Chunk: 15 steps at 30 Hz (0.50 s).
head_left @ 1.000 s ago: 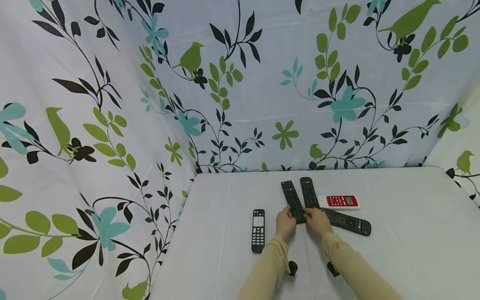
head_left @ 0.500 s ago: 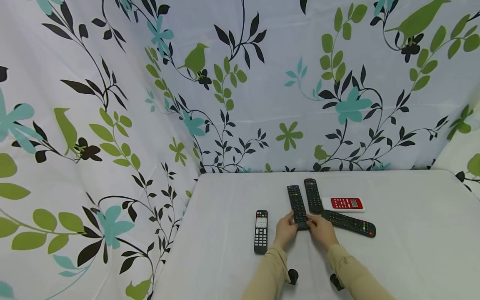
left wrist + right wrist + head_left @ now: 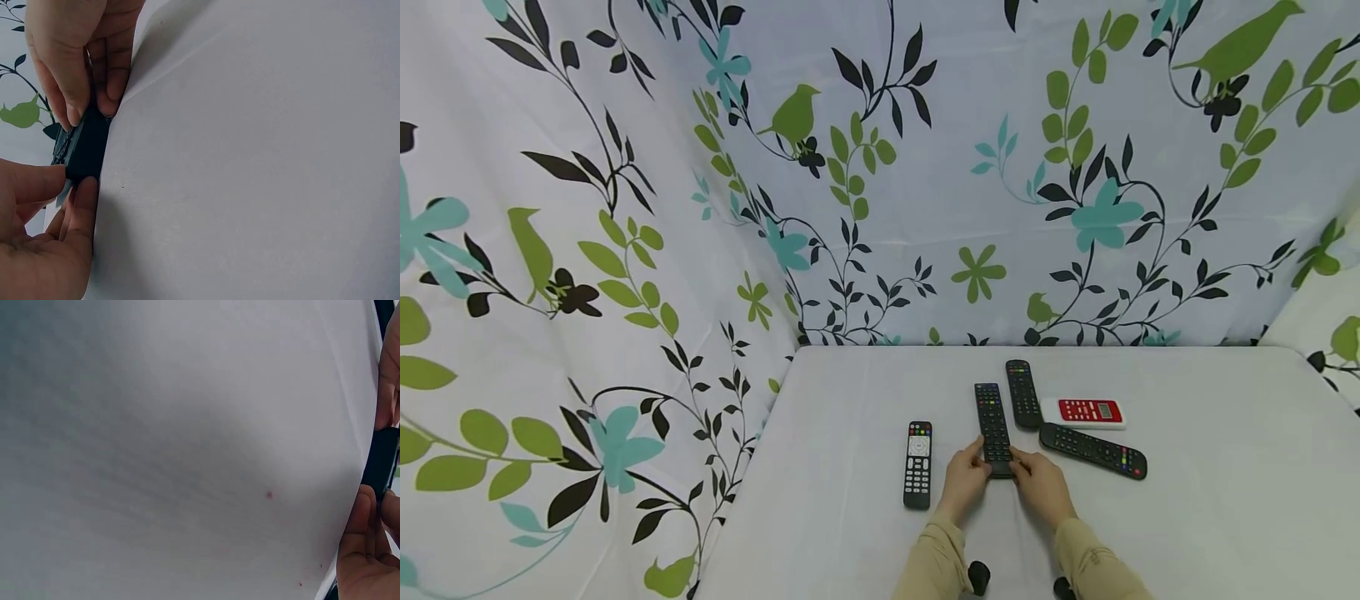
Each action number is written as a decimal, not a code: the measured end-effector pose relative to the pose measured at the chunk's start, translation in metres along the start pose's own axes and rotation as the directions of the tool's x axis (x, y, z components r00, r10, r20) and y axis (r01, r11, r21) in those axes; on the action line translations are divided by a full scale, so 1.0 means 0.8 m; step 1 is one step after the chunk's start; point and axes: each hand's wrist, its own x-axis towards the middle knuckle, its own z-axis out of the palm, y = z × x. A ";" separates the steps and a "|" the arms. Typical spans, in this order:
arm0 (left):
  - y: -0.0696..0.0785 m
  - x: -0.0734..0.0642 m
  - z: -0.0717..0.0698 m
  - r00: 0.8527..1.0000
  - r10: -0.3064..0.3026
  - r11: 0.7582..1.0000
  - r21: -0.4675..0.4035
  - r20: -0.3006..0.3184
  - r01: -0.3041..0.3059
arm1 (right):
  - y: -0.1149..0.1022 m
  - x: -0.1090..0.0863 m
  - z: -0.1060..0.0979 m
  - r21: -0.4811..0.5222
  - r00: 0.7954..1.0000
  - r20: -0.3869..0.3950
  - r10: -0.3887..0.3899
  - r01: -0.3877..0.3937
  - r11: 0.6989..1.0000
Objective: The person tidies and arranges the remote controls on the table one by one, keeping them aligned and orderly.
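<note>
Between both hands is a long black remote control [image 3: 992, 429], its far end pointing toward the back of the table. My left hand [image 3: 966, 481] pinches its near left edge between thumb and fingers. On the near right edge, my right hand [image 3: 1042, 485] grips it the same way. The left wrist view shows the dark near end of this remote [image 3: 90, 145] close to the white cloth, with fingertips on both its sides. In the right wrist view the same end [image 3: 380, 464] shows at the right border, between the two hands.
A black remote with a pale button ring [image 3: 917, 465] lies to the left. Just right of the held one are another black remote [image 3: 1023, 394], a slanted black remote [image 3: 1093, 450] and a red and white remote [image 3: 1086, 412]. White cloth covers the table [image 3: 1217, 500]; patterned curtains [image 3: 880, 200] hang behind.
Both hands have drawn the black remote nearer and turned it more upright in view, apart from the neighbouring black remote. The other remotes keep their places; the head view shifted slightly.
</note>
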 end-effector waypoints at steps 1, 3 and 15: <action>-0.001 -0.003 -0.001 1.000 -0.003 1.000 0.000 0.000 0.003 | 0.000 -0.003 0.002 -0.003 1.000 -0.004 0.001 -0.001 1.000; -0.003 -0.007 -0.002 1.000 -0.004 1.000 0.003 -0.002 0.004 | -0.001 -0.007 0.005 -0.006 1.000 -0.014 0.000 0.000 1.000; -0.010 -0.038 -0.007 1.000 -0.015 1.000 -0.004 -0.028 0.014 | -0.011 -0.037 0.013 0.041 1.000 -0.006 0.012 -0.012 0.999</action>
